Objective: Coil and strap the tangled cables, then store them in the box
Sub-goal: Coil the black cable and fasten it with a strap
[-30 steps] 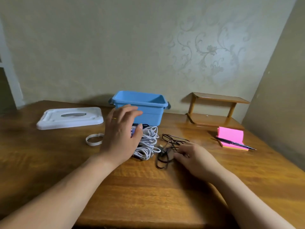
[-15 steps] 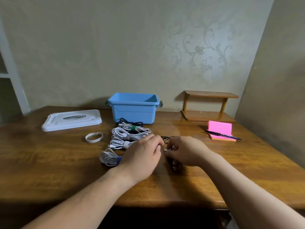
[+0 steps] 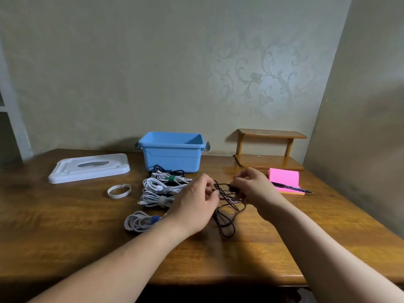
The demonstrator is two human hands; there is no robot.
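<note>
Black cable point(image 3: 226, 224): uncoiled, partly lifted off the table point(image 3: 65, 232), near the box point(image 3: 172, 158)
Left hand point(image 3: 194, 204): strands are pinched
Right hand point(image 3: 255, 190): plug end is pinched
Risk: knots may be tightened if loops are pulled apart

head-worn view, angled down, close over table point(image 3: 65, 226)

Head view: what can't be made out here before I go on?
All in the head view:
black cable: its ends, hidden by the fingers of the left hand and right hand.
blue box: its floor, hidden by its own front wall.
white cable bundles: exact count, since they overlap and the left hand covers their right edge.
</note>
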